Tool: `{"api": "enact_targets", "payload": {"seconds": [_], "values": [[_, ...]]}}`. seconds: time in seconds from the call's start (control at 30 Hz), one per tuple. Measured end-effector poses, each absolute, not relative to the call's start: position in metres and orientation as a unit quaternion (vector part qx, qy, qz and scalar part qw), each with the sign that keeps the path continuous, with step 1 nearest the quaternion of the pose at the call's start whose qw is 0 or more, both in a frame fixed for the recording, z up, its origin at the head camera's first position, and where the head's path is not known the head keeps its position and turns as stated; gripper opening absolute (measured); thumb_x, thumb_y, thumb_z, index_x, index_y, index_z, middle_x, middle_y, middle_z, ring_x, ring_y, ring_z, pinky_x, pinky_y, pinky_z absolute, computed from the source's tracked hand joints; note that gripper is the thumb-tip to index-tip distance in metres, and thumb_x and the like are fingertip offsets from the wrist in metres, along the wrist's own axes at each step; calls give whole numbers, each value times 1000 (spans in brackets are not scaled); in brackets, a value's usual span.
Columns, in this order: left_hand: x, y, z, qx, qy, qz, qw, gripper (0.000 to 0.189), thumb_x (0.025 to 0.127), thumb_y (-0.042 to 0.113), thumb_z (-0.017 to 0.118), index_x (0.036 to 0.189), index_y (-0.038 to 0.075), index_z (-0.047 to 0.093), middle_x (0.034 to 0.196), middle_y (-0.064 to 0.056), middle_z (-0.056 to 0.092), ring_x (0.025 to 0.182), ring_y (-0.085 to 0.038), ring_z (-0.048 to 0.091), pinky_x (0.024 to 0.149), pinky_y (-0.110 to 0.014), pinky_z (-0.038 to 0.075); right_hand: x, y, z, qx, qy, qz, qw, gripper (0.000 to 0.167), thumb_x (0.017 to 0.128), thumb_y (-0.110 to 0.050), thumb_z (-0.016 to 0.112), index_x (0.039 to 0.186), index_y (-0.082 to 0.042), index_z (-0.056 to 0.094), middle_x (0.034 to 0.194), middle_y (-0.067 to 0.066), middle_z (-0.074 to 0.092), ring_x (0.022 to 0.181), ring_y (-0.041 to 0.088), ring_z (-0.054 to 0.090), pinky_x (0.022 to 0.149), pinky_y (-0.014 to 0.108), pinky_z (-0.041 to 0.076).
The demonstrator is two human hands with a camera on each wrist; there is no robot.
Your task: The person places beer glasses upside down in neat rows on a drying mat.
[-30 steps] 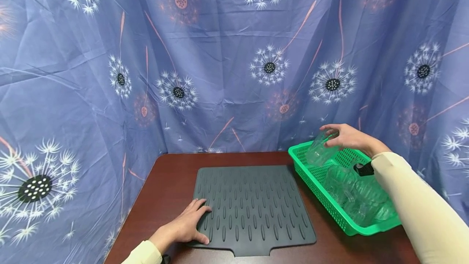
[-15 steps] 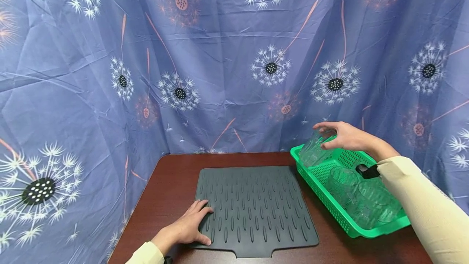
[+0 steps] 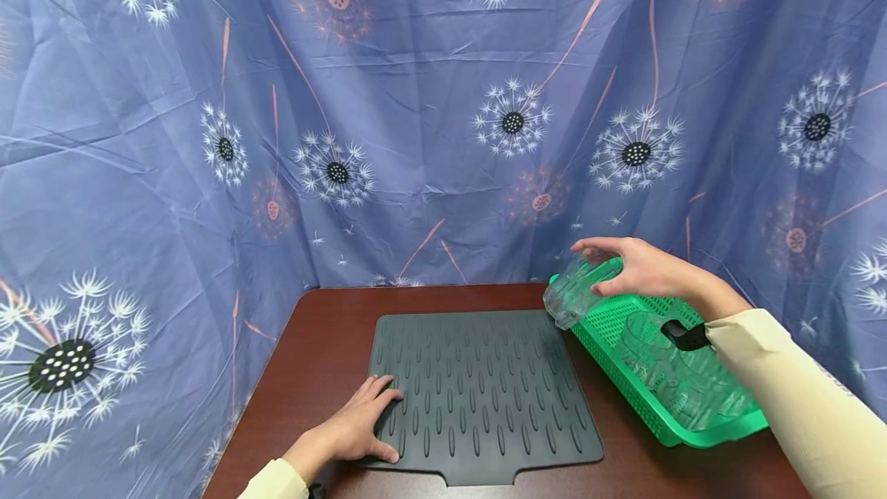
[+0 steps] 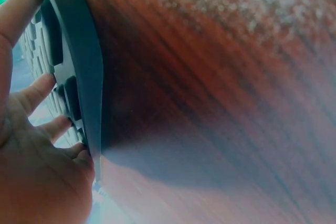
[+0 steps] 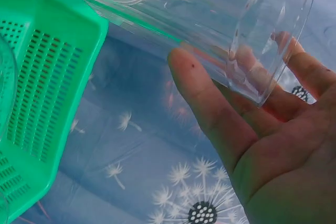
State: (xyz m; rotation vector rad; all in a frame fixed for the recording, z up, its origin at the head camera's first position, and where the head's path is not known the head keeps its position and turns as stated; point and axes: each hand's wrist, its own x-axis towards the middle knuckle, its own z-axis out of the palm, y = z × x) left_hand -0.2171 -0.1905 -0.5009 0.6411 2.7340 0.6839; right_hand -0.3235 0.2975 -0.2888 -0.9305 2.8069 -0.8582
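A clear drinking glass [image 3: 571, 295] is tilted in the grip of my right hand [image 3: 637, 268], over the far left corner of the green basket [image 3: 617, 376]. In the right wrist view, fingers curl round one end of the glass [image 5: 173, 14], which is see-through. My left hand [image 3: 353, 422] rests on the left edge of a dark grey ridged mat [image 3: 485, 391]. Seen from the left wrist, its fingers lie spread over the rim of the mat [image 4: 86, 51].
Several more clear glasses [image 3: 682, 376] stand or lie in the basket, partly behind my right wrist; they overlap. Brown wooden table [image 3: 319, 353] shows around the mat. A blue dandelion-print curtain [image 3: 430, 137] hangs behind and along the left side.
My right hand has carried the glass leftward, from above the inside of the basket to its far left rim by the mat. The left hand has stayed in place.
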Motion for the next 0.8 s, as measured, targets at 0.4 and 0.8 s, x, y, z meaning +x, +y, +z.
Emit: {"api": "enact_targets", "payload": {"seconds": [0.4, 0.8], "values": [[-217, -191, -497, 228, 936, 236, 129, 90, 71, 54, 86, 143, 13, 50, 160, -21, 28, 148, -53, 18, 108, -72, 28, -293, 284, -303, -326, 874, -357, 52, 68, 84, -17, 81, 145, -21, 51, 139, 7, 58, 125, 37, 55, 81, 32, 58], [-215, -190, -500, 220, 936, 241, 130, 90, 70, 51, 88, 142, 13, 51, 161, -20, 29, 150, -51, 17, 109, -71, 28, -273, 270, -337, -340, 842, -413, 67, 66, 84, -10, 78, 144, -20, 51, 138, 8, 58, 121, 24, 58, 80, 35, 59]]}}
